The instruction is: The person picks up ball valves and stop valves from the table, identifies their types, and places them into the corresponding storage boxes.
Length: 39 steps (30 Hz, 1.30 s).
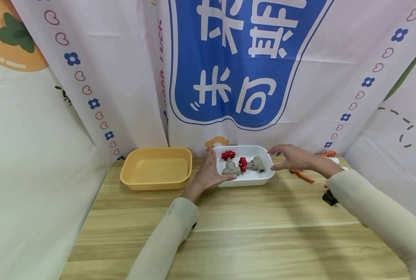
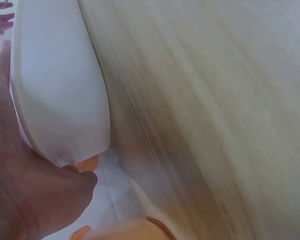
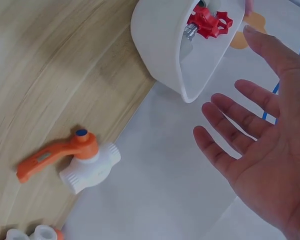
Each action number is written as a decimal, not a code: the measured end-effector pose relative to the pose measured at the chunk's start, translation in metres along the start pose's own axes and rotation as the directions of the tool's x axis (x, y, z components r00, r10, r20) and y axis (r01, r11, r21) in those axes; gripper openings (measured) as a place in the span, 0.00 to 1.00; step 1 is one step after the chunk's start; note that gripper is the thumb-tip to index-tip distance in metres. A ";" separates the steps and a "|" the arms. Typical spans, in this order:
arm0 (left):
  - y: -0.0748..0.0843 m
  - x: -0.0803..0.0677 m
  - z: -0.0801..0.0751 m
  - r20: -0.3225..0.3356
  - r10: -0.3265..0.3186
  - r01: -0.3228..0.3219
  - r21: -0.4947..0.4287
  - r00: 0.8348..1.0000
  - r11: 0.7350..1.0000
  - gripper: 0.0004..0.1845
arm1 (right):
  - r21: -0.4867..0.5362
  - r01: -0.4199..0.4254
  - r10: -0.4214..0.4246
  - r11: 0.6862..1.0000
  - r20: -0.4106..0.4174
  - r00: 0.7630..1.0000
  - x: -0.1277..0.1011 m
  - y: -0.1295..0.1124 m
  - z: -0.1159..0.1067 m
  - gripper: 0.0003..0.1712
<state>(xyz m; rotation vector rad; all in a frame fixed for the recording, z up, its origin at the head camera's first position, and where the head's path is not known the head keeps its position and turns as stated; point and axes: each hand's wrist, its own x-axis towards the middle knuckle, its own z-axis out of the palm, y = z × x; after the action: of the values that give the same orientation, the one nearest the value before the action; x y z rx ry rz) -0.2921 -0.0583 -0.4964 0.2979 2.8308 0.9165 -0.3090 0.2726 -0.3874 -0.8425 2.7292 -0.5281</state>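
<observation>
A white tray [image 1: 247,180] stands at the back of the wooden table [image 1: 250,229]. Two grey valves with red handwheels lie in it, one on the left [image 1: 230,167] and one on the right [image 1: 258,163]. My left hand [image 1: 208,173] rests flat against the tray's left end, its thumb along the front wall. In the left wrist view the tray's outer wall [image 2: 60,85] lies against my palm [image 2: 25,185]. My right hand [image 1: 287,157] hovers open just off the tray's right end, holding nothing. In the right wrist view its spread fingers [image 3: 240,125] stand apart from the tray [image 3: 155,35].
An empty yellow tray [image 1: 155,168] sits left of the white one. White ball valves with orange levers [image 3: 75,160] lie on the table's right side [image 1: 304,175]. Printed cloth hangs behind and on both sides. Bare wood stretches in front.
</observation>
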 end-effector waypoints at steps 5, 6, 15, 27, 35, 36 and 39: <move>0.001 0.000 0.000 -0.003 -0.005 0.005 0.005 1.000 1.000 0.76 | -0.028 -0.001 0.000 1.000 -0.025 1.000 -0.019 0.005 -0.003 0.35; 0.001 0.000 0.000 -0.003 -0.006 0.006 0.008 1.000 1.000 0.76 | -0.035 -0.004 0.003 0.999 -0.030 1.000 -0.023 0.006 -0.003 0.35; 0.002 0.001 0.001 -0.005 -0.007 0.007 0.007 1.000 1.000 0.76 | -0.044 -0.039 0.037 0.998 -0.043 0.998 -0.058 0.023 -0.001 0.38; 0.000 0.002 0.003 -0.006 -0.001 0.001 0.006 1.000 1.000 0.76 | -0.073 -0.022 0.020 0.997 -0.040 0.999 -0.085 0.041 0.004 0.38; 0.001 0.001 0.002 -0.006 0.001 -0.001 0.005 1.000 1.000 0.75 | -0.101 -0.010 0.008 0.995 -0.022 1.000 -0.099 0.055 0.007 0.39; 0.001 0.001 0.002 -0.008 0.001 -0.001 0.005 1.000 1.000 0.75 | -0.111 -0.010 0.007 0.994 -0.024 1.000 -0.101 0.057 0.008 0.38; 0.001 0.000 0.001 -0.013 0.002 -0.002 0.004 1.000 1.000 0.75 | -0.124 -0.012 0.009 0.992 -0.026 1.000 -0.107 0.062 0.009 0.39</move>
<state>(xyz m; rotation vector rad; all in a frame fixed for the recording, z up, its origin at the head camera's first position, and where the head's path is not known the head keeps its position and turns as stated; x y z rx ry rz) -0.2920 -0.0564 -0.4967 0.2963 2.8450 0.9163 -0.2501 0.3799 -0.4085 -0.8553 2.8127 -0.3726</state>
